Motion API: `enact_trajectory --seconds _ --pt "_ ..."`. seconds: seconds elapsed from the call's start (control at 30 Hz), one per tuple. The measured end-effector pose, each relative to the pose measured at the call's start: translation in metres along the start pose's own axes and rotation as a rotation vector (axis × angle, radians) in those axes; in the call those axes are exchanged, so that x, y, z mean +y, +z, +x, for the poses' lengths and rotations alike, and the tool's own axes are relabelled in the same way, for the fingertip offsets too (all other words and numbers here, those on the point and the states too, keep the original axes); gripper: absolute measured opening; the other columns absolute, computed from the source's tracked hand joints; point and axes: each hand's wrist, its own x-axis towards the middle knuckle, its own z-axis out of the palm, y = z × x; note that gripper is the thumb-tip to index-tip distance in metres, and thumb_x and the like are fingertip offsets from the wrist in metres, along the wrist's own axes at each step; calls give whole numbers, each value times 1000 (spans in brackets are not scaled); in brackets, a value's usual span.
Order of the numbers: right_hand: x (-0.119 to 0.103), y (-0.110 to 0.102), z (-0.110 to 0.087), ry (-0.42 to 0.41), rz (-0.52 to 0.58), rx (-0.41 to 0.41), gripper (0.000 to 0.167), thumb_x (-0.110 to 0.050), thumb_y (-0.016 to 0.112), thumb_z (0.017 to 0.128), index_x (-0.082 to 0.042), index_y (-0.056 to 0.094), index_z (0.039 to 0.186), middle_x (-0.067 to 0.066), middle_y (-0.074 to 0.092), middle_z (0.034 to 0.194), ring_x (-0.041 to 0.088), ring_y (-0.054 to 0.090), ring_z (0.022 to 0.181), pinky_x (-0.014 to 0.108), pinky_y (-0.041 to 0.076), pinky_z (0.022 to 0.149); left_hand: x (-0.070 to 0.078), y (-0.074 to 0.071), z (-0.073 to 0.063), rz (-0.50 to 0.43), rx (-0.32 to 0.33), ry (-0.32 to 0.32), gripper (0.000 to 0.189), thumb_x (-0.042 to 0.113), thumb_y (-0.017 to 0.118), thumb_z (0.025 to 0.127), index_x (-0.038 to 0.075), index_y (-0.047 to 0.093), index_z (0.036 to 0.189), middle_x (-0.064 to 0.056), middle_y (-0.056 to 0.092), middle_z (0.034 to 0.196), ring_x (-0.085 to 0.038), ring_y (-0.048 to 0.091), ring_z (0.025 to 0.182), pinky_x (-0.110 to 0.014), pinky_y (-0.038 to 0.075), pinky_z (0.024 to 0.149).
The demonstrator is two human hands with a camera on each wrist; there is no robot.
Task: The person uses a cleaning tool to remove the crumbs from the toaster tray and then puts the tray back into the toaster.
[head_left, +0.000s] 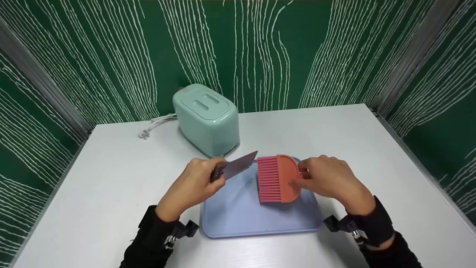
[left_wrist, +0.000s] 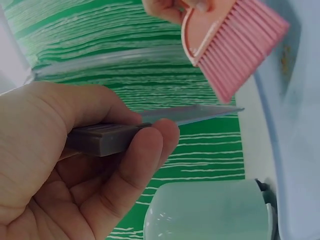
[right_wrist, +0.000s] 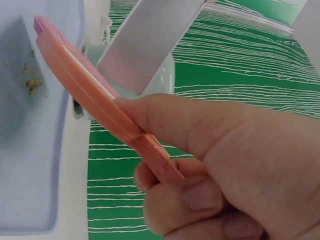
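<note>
My left hand (head_left: pixel 199 178) grips the dark handle of a broad-bladed knife (head_left: pixel 240 165), its flat metal blade pointing right above the tray's back left part. In the left wrist view, the thumb and fingers pinch the handle (left_wrist: pixel 102 139). My right hand (head_left: pixel 331 176) holds a small orange hand brush (head_left: pixel 288 178) by its short handle, thumb on the orange body. The brush's pink bristles (head_left: pixel 268 179) face left over the tray, towards the blade but apart from it. A light-blue tray (head_left: pixel 238 223) lies beneath both. Brownish crumbs (right_wrist: pixel 33 84) lie on it in the right wrist view.
A mint-green toaster (head_left: pixel 208 115) stands behind the tray, left of centre. Its white cord and plug (head_left: pixel 144 134) lie to its left on the white table (head_left: pixel 111 178). Green panels with white lines (head_left: pixel 256 56) enclose the table's back and sides.
</note>
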Motion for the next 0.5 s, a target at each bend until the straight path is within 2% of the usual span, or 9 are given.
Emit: enact_trajectory --seconds 0.1,0.23,0.37,0.5 --pt "-2 -2 -2 -6 1 35 25 -43 79 90 -19 72 86 -7 61 67 12 53 64 31 35 56 -1 2 1 14 -2 -3 16 -2 69 89 2 74 104 -1 62 72 -8 49 63 -20 38 55" --pt "-5 -1 -2 -28 -5 90 27 -43 80 91 -17 77 97 -8 62 66 11 53 63 30 35 54 0 4 1 18 -10 3 14 -3 68 89 1 73 102 0 58 70 -9 47 62 -20 36 55" --pt "-4 1 -1 -24 -14 114 24 -42 81 90 -18 76 92 -8 60 65 12 52 63 30 34 54 0 4 0 12 -11 20 11 -3 69 89 2 71 99 3 52 68 -8 44 61 -20 33 55" --pt "-4 3 1 -6 -17 99 22 -41 79 90 -21 72 85 -7 58 65 13 51 64 31 33 54 2 4 0 17 -11 39 9 -2 68 89 5 70 95 7 46 68 -6 42 61 -19 31 55"
